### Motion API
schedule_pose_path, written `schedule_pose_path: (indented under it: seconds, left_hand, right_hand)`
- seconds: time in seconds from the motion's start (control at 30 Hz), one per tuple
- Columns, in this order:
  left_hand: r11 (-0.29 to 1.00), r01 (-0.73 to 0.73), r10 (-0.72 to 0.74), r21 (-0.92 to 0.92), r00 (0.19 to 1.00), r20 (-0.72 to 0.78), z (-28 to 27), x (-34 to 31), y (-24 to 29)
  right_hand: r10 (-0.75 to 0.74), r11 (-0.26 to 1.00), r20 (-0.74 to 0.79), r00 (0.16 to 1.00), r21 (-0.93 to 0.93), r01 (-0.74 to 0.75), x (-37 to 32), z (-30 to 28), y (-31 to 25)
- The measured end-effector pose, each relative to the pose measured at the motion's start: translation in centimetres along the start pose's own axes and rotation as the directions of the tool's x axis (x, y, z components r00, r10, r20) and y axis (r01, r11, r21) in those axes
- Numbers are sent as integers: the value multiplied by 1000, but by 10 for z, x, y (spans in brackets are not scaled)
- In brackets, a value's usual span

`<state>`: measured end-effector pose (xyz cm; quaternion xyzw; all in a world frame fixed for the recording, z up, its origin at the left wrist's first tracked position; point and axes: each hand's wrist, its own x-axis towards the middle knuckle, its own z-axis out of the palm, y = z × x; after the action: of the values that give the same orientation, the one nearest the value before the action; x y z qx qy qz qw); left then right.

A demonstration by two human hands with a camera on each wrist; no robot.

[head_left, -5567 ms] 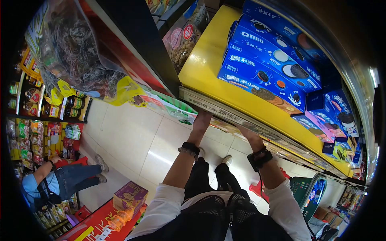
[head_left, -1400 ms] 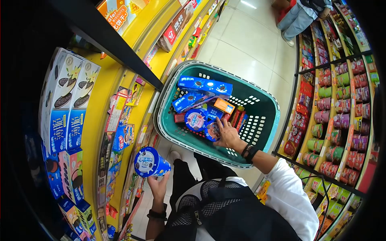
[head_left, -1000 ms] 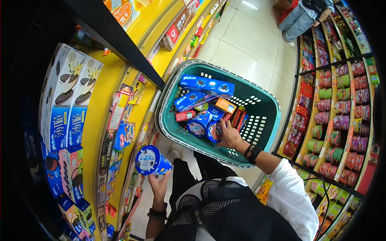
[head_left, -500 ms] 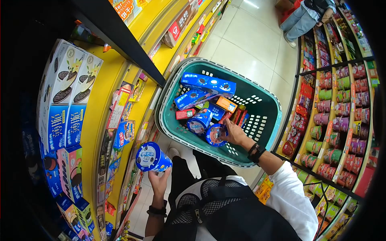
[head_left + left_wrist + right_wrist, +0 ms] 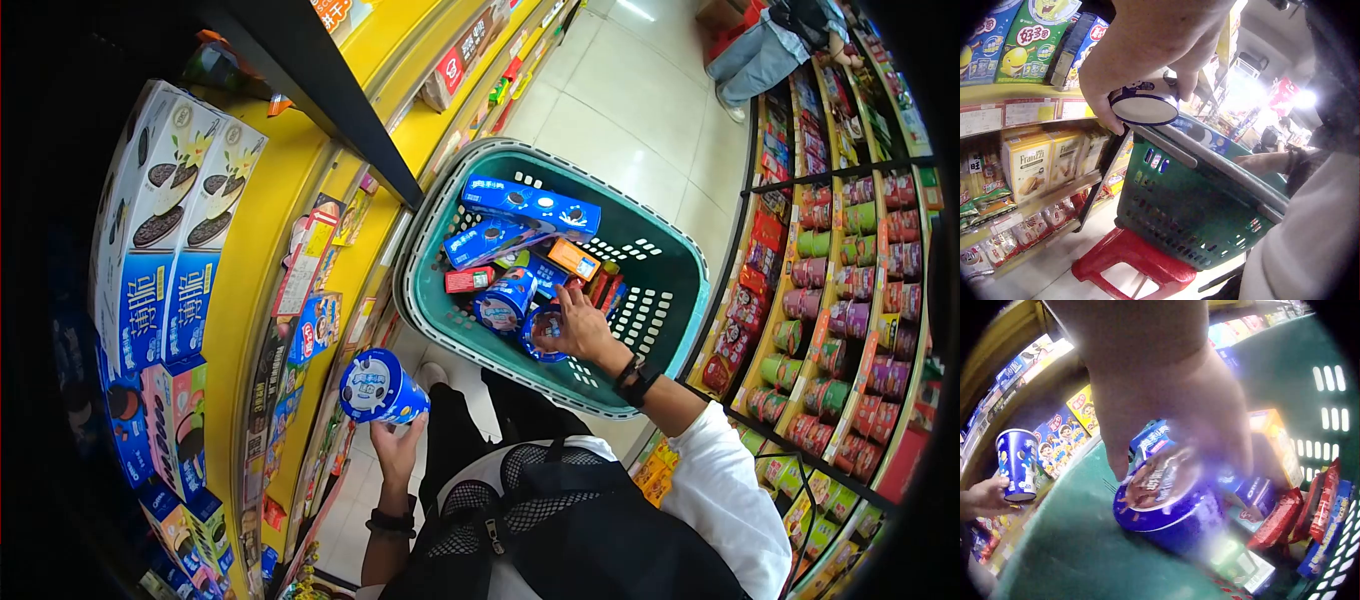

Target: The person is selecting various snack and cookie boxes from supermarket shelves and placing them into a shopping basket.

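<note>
Has basket [image 5: 625, 215] part-filled, holds blue tub [image 5: 372, 386] outside it with left hand [image 5: 398, 452], spreads right hand [image 5: 592, 336] wide over loaded tub [image 5: 541, 332]

The person has both arms out in front, hands well apart. The left forearm [image 5: 385, 555] reaches almost straight ahead, its hand [image 5: 397, 448] held out to that side—fingers and thumb bent round in a grip, the thumb on the side nearer the body's middle. The right forearm [image 5: 670, 404] slants inward, wrist [image 5: 632, 376] leading toward the middle, and the right hand [image 5: 583, 330] hangs knuckles up, loosely spread, thumb apart from the fingers. Those fingers bend only gently—from here I can't tell how firmly their tips press.
</note>
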<state>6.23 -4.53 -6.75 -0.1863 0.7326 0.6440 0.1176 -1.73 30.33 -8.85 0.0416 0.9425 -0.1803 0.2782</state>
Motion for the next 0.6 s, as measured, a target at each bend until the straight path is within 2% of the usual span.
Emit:
schedule_pose_path:
  seconds: [0.03,0.13,0.2,0.3,0.33,0.4,0.47,0.53,0.57,0.6]
  left_hand:
    - [1000,1,-1,-1,1000,-4,0,0,1]
    - [1000,5,-5,0,1000,-13,2,0,7]
    - [1000,4,-4,-10,1000,-27,3,1,9]
    - [1000,17,-17,-6,1000,-12,3,4,7]
    - [1000,15,-15,-5,1000,-13,2,4,7]
    - [1000,6,-6,6,1000,-18,2,4,6]
    - [1000,12,-12,0,1000,-19,-2,4,6]
    - [1000,21,-21,-8,1000,-16,-4,4,4]
    - [1000,16,-16,-16,1000,-19,-4,5,3]
    - [1000,11,-11,-24,1000,-24,-5,5,2]
  right_hand:
    - [-61,998,-113,992,-2,61,-1,0,-4]
    - [-84,994,-172,982,60,95,10,-10,-13]
    - [-131,991,-229,965,-7,133,25,-5,-17]
    - [-117,976,-4,993,-184,114,47,2,-30]
    - [-119,976,-6,993,-183,116,53,3,-32]
    - [-89,974,124,988,-199,112,64,5,-36]
    - [-147,959,73,986,-233,160,67,9,-35]
    - [-105,980,159,982,-152,129,69,5,-30]
    - [-103,990,65,993,-90,109,65,1,-29]
    - [-65,996,17,998,67,64,70,-1,-18]
